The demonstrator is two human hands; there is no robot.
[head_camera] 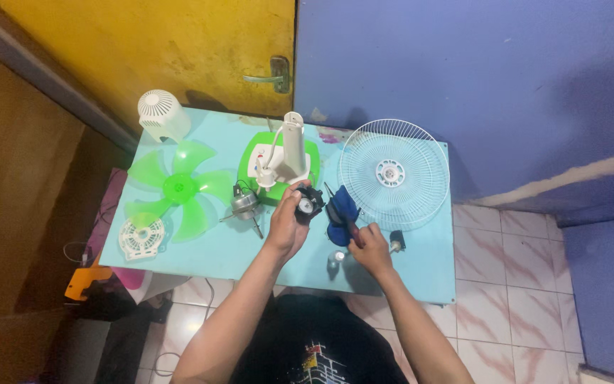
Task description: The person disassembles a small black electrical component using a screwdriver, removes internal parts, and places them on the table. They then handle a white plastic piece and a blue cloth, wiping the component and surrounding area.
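My left hand (286, 226) holds a small black fan motor part (308, 202) just above the light blue table (214, 256). My right hand (371, 245) grips a tool with a reddish handle (349, 226), its tip pointing up toward the black part. A dark blue cloth (342, 206) lies under the tool. A metal motor with a shaft (244, 203) rests left of my left hand. The white fan neck on its green base (286, 160) stands just behind both hands.
A green fan blade (179, 188), a white rear motor cover (161, 114) and a small white round grille piece (141, 238) lie at the table's left. A white wire fan guard (392, 174) lies at the right. A small black piece (397, 240) sits near my right hand. Tiled floor surrounds the table.
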